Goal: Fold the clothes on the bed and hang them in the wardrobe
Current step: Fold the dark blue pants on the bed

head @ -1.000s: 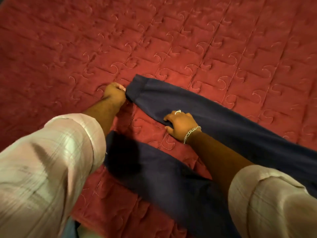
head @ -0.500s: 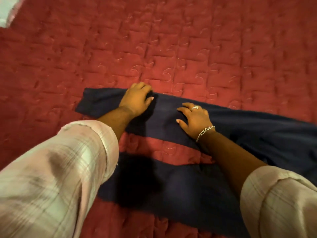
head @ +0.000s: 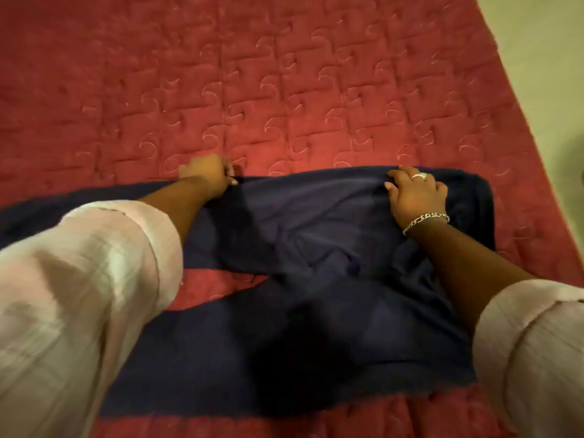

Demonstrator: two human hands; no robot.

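Note:
A pair of dark navy trousers (head: 316, 235) lies spread across the red quilted bedspread (head: 284, 90), waist end to the right, the two legs running off to the left with a strip of red showing between them. My left hand (head: 207, 175) pinches the far edge of the upper leg with curled fingers. My right hand (head: 417, 194), with a ring and a chain bracelet, grips the far edge near the waist, and the cloth bunches under it. Wrinkles run through the seat area between my hands.
The bed's right edge runs diagonally down the top right, with pale floor (head: 543, 58) beyond it. A dark shape (head: 579, 153) sits at the right border. My pale rolled sleeves fill the lower corners.
Both hands have shifted right along the upper leg toward the waist and gone from lying on the cloth to gripping its far edge. The view has swung right, showing the bed's edge.

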